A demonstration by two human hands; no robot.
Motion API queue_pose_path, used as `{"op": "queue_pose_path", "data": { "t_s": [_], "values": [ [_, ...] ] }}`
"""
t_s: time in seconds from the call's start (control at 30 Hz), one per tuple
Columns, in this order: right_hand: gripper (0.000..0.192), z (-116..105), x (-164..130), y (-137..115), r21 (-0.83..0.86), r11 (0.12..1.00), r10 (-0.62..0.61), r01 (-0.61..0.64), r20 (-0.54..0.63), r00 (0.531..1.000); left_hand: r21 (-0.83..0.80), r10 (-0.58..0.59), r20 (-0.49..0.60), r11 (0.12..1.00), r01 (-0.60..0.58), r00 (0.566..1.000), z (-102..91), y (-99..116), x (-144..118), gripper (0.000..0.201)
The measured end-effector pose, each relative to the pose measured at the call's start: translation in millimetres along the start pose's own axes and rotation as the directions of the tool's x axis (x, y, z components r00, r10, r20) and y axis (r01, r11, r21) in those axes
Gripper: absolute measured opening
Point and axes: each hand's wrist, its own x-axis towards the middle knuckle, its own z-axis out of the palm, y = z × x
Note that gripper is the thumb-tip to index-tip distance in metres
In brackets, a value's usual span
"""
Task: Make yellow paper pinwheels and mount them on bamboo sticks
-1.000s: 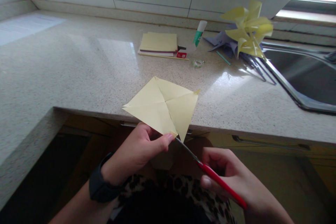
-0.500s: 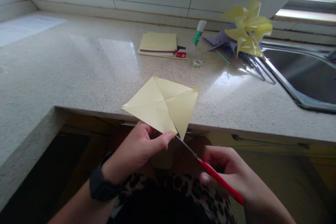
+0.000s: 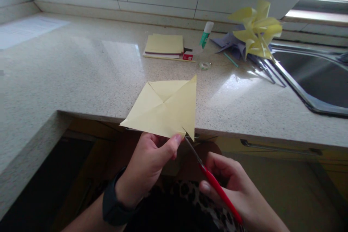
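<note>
Paper, yellow and slit at its near corner, overhangs the front edge of the table. My left grip pinches it beside the slit; my right grip holds red-handled scissors before the table.

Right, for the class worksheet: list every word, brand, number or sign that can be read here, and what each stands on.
No text is readable.
White printed paper sheet, far left: lines too faint to read.
Green glue stick with a white cap: label too blurred.
Small red box: marking too small.
</note>
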Motion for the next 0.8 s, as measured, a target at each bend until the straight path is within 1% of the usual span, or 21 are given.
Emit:
{"op": "queue_pose_path", "data": {
  "t_s": [0.1, 0.2, 0.3, 0.43, 0.67, 0.8],
  "values": [
    [0.046, 6, -1, 2, 0.052, 0.999, -0.013, 0.014, -0.026, 1.0, -0.044, 0.022, -0.054, 0.999, -0.024, 0.998, 4.1, 0, -2, 0.042],
    [0.045, 12, -1, 4, 0.052, 0.998, -0.023, 0.026, -0.05, 0.998, -0.07, 0.019, -0.107, 0.997, -0.027, 0.994, 6.0, 0, -2, 0.042],
    [0.044, 14, 0, 6, 0.041, 0.999, -0.02, 0.022, -0.056, 0.998, -0.074, 0.025, -0.12, 0.997, -0.034, 0.992, 5.9, -1, -2, 0.038],
    [0.044, 16, 2, 6, 0.048, 0.999, -0.016, 0.019, -0.055, 0.998, -0.058, 0.049, -0.145, 0.997, -0.058, 0.988, 5.2, -4, -2, 0.027],
    [0.044, 17, 3, 7, 0.048, 0.999, -0.021, 0.023, -0.041, 0.999, -0.068, 0.079, -0.181, 0.993, -0.093, 0.98, 8.0, -6, -1, 0.021],
    [0.043, 18, 3, 8, 0.026, 0.999, -0.025, 0.026, -0.051, 0.998, -0.081, 0.083, -0.193, 0.992, -0.1, 0.978, 9.5, -6, -1, 0.021]
  ]
}}
